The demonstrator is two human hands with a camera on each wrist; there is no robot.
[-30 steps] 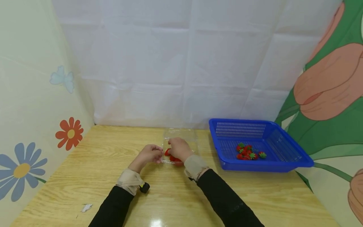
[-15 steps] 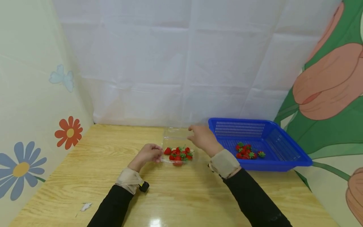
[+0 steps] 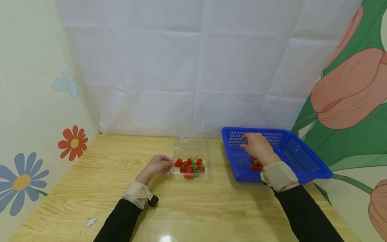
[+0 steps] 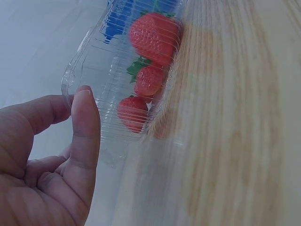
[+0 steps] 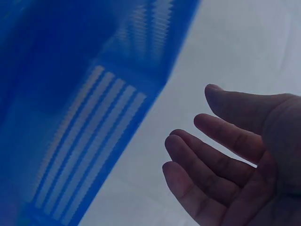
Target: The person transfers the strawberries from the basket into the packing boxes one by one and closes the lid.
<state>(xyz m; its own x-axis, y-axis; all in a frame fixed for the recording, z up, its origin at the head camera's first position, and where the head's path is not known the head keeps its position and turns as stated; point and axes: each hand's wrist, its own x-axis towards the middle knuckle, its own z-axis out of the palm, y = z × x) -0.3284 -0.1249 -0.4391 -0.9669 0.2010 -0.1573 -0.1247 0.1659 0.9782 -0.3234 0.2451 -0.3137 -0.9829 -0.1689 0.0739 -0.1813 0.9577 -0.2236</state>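
Observation:
A clear plastic clamshell box (image 3: 176,171) stands on the table with its lid tipped back. Several red strawberries (image 3: 189,170) with green leaves lie inside it. My left hand (image 3: 158,165) pinches the box's left rim between thumb and finger, as the left wrist view shows up close (image 4: 56,160). Over the blue plastic basket (image 3: 278,131) hovers my right hand (image 3: 258,148), its fingers apart and holding nothing. Below that hand some strawberries (image 3: 256,164) show on the basket floor; the hand and wrist hide others. In the right wrist view the relaxed fingers (image 5: 202,160) are apart from the basket's wall.
The wooden table (image 3: 193,208) ends at a white sheet (image 3: 151,67) behind. A torn white scrap (image 3: 91,222) lies at the front left. Painted panels stand at both sides.
My right hand has left the box, uncovering the strawberries in it, and moved right over the basket with nothing in it. My left hand has stayed at the box's rim.

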